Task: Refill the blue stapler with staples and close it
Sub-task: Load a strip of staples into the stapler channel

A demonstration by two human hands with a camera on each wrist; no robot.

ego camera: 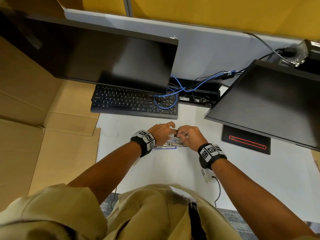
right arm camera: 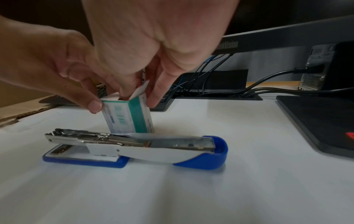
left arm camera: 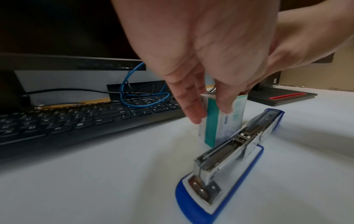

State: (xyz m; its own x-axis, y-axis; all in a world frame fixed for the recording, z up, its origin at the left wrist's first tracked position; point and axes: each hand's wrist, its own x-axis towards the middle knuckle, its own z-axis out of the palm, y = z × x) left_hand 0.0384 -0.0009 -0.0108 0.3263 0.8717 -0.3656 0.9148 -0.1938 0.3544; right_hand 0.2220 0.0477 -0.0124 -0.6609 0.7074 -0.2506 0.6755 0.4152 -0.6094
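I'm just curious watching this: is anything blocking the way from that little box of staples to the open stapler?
Nothing visible does. The box stands upright just behind the stapler, gripped by the left hand while the right hand reaches into its open top. The stapler's metal channel lies open and uncovered.

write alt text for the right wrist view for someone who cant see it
Two hands work at the open top of a small green and white staple box standing upright on a white desk: the left hand holds its side, the right hand reaches its fingers into the opening. In front lies the blue stapler, swung fully open, metal staple channel exposed.
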